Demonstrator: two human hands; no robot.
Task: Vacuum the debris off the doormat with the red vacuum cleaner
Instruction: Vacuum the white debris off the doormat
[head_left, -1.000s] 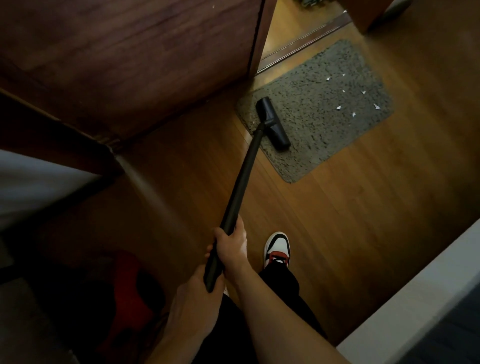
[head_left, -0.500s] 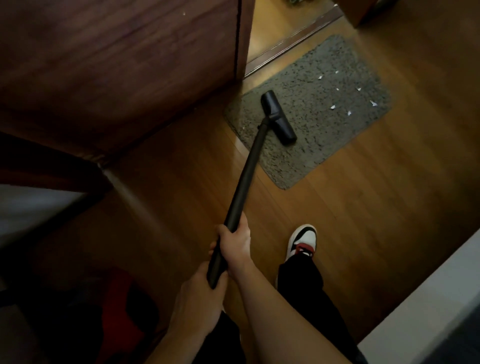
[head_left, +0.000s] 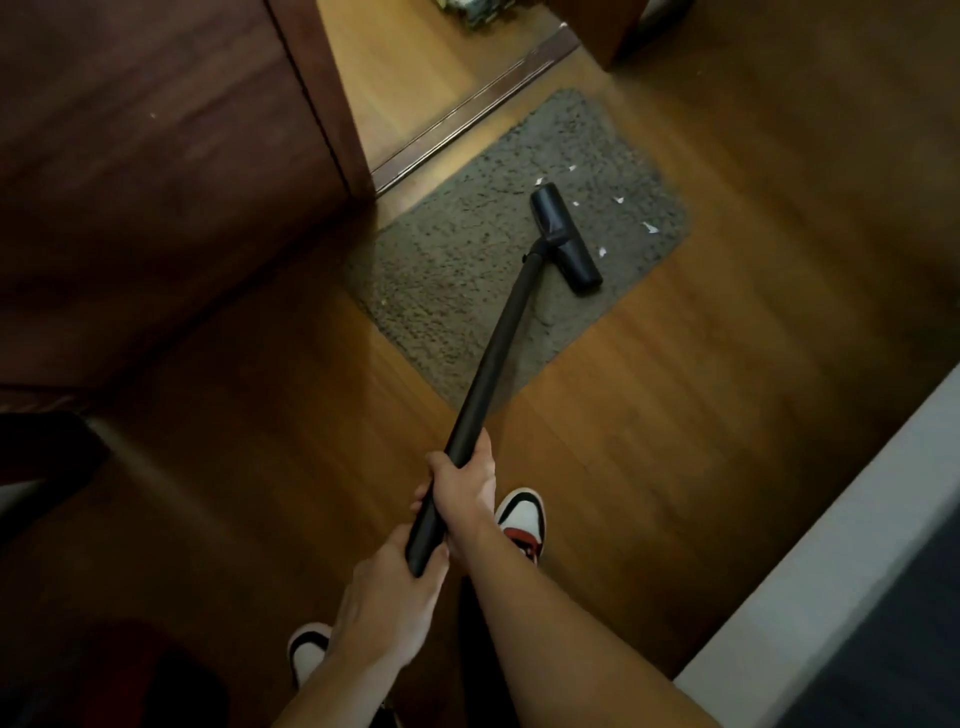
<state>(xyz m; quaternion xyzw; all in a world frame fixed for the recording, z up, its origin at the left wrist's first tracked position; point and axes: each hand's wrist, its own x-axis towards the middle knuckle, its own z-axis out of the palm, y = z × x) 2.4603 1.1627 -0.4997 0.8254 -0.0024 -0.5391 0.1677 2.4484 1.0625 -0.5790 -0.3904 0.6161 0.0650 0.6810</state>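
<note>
1. Both hands are wrapped round the black wand (head_left: 498, 343). The right hand (head_left: 465, 480) grips farther along it and the left hand (head_left: 387, 592) is closed over its near end, the two almost touching.
2. From that grip the wand runs away and to the right, down to the floor head (head_left: 563, 236), which sits on the right half of the grey doormat (head_left: 457, 260) by the doorway.
3. A few white scraps (head_left: 648, 227) lie on the mat just right of the head, with one beside its right edge and another off its far tip.
4. I'd judge the wand stiff and fairly light, so holding the near end suits it. With that long reach, a small twist of the wrists will swing the head wide.
5. The mat looks soft and loose on smooth boards, so it may creep or ruck under a hard push. The scraps seem papery and easily flicked aside.
6. At the near left is a dim red shape (head_left: 150, 670), probably the cleaner's body, but it is too dark to be sure.
</note>
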